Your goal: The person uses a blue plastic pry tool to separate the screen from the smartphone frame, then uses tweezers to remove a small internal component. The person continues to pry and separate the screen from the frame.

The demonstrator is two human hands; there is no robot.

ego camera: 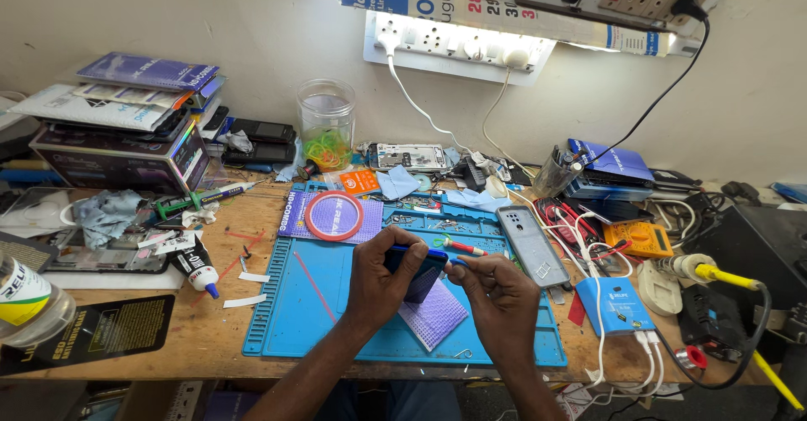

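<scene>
Cluttered wooden workbench [210,328] carries a blue work mat [336,320] at centre. Left hand [382,282] grips a blue phone [416,265] above the mat; right hand [500,295] pinches a small blue tool [456,262] at its right edge. Near beneath lies a purple cloth [433,313]; right, a grey back cover [531,244].

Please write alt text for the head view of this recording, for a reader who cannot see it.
A person's left hand grips a blue phone above a blue work mat, while the right hand pinches at its edge. A grey phone back cover, a glue bottle and a multimeter lie around on the cluttered wooden bench.
</scene>
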